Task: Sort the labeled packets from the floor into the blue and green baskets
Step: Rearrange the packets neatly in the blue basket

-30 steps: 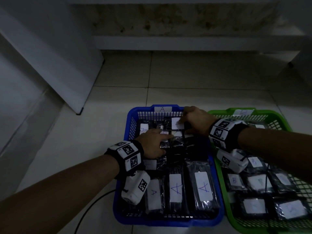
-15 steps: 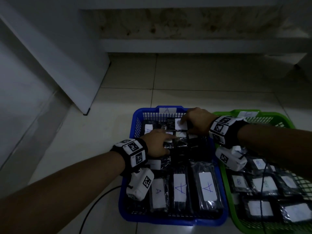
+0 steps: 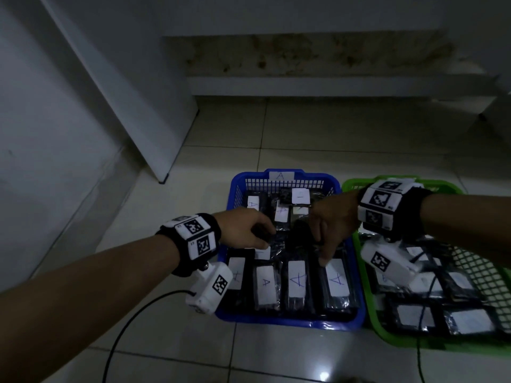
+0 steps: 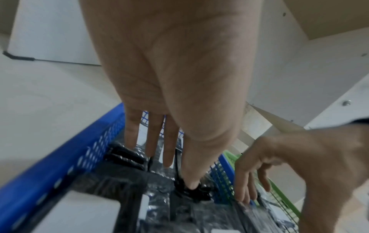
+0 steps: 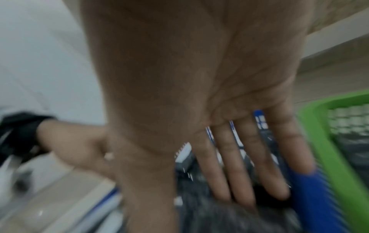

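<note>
black plastic packets [image 3: 295, 283] with white "a" labels fill the blue basket [image 3: 282, 322] on the floor. left hand [image 3: 243, 230]: fingers [image 4: 167, 151] straight, slightly spread, thumb tip touching a packet. right hand [image 3: 331, 225]: fingers [image 5: 245, 165] straight, close together, tips on packets. green basket [image 3: 398, 341] just beside, also holding labeled packets.

Motion blur is smearing the right wrist view, the right hand [image 3: 330, 228] is covering packets mid-way in the blue basket [image 3: 287, 322], the green basket [image 3: 401, 341] is running off the frame's right edge, its labels [image 3: 413, 315] staying unreadable.
</note>
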